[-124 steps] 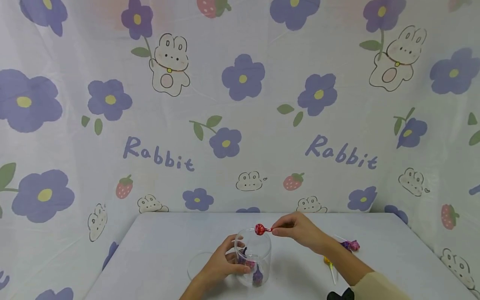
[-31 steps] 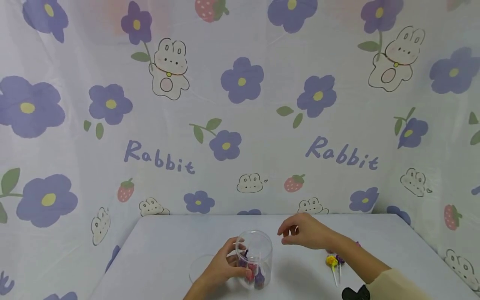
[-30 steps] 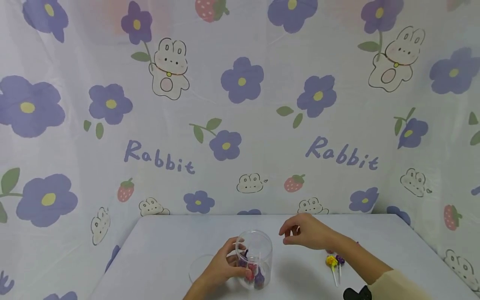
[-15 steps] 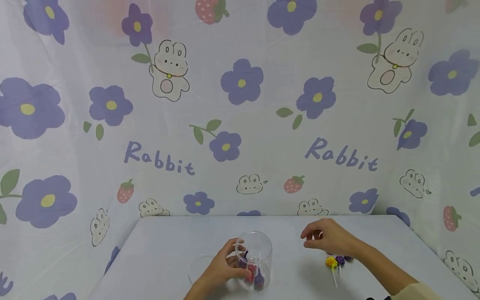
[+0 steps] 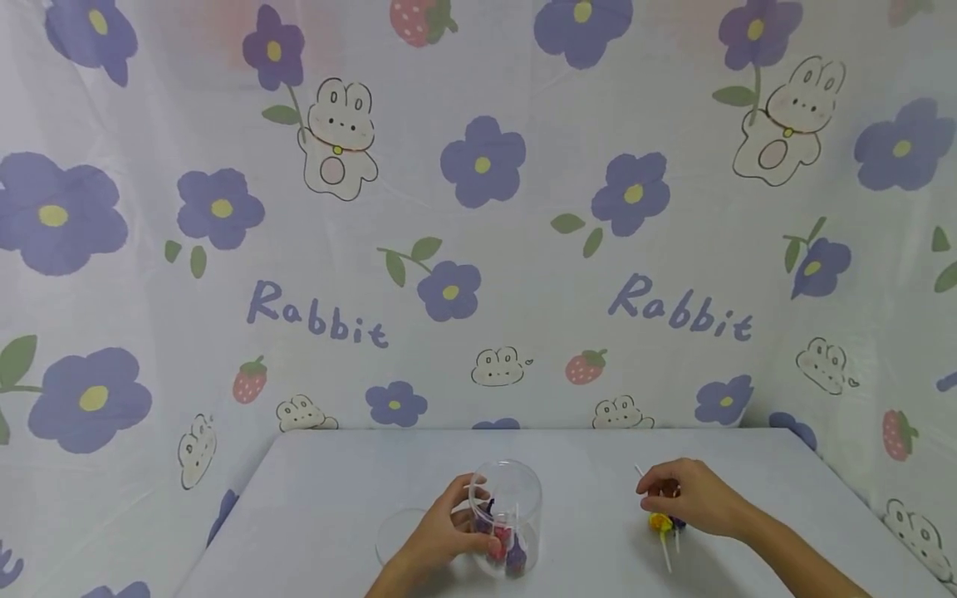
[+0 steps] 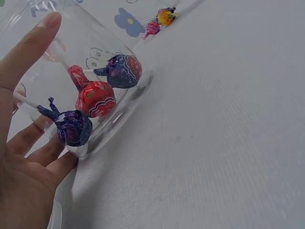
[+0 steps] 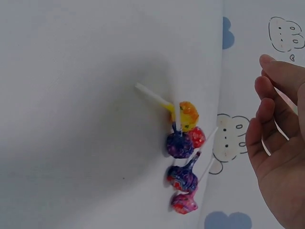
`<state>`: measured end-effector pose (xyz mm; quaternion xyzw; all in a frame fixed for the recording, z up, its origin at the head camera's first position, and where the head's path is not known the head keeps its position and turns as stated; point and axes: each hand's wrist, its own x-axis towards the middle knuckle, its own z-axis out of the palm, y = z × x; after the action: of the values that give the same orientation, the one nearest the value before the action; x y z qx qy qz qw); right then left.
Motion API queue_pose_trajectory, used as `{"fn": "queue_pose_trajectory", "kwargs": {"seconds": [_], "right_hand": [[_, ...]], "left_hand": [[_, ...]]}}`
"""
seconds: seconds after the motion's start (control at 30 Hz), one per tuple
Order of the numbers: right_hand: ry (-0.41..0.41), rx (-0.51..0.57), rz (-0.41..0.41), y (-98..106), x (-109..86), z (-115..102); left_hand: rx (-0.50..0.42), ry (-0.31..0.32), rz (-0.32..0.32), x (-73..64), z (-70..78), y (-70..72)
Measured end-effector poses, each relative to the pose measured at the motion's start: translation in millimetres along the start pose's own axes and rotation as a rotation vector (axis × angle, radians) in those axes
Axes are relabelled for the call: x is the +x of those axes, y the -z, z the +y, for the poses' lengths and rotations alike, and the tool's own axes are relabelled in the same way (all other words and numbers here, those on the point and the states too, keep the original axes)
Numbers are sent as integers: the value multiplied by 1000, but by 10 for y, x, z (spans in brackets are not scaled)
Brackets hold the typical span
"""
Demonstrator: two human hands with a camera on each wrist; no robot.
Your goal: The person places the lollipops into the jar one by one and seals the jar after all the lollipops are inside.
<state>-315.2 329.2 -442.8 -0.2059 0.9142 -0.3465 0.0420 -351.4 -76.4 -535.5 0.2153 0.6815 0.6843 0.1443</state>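
My left hand grips a clear cylindrical jar from its left side, fingers and thumb wrapped round the wall. Three wrapped lollipops sit inside: a red lollipop between two dark blue-purple ones, such as the lollipop nearest the fingers. The jar's top has no cover. Over to the right, my right hand hovers above a small group of lollipops, fingers loosely bent and holding nothing. The right wrist view shows a yellow lollipop, two purple ones including this lollipop, a red lollipop and a pink lollipop.
A clear round lid lies flat on the white table, left of the jar and partly behind the left forearm. Behind the table's far edge hangs a curtain printed with flowers and rabbits.
About four seconds ago my right hand held the red lollipop over the jar's mouth; now that lollipop is inside. The empty right hand has moved right and down to the loose lollipops.
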Motion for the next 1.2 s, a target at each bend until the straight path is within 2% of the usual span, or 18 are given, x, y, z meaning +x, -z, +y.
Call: {"fn": "queue_pose_trajectory", "kwargs": {"seconds": [0.37,0.53,0.6,0.77,0.87,1.2], "right_hand": [[-102,16,49,-64,-202,288],[-145,-23,73,-124,-287,404],[-191,-56,95,-164,-311,443],[-394,-82,149,-314,-327,553],[-457,-90,153,-395,-345,625],[-500,-39,154,-418,-418,689]], "left_hand": [[10,6,5,-5,0,6],[18,7,12,-4,5,-6],[17,8,12,-5,7,-10],[22,18,24,-4,20,-16],[19,23,28,-4,25,-25],[12,28,30,-8,40,-36]]}}
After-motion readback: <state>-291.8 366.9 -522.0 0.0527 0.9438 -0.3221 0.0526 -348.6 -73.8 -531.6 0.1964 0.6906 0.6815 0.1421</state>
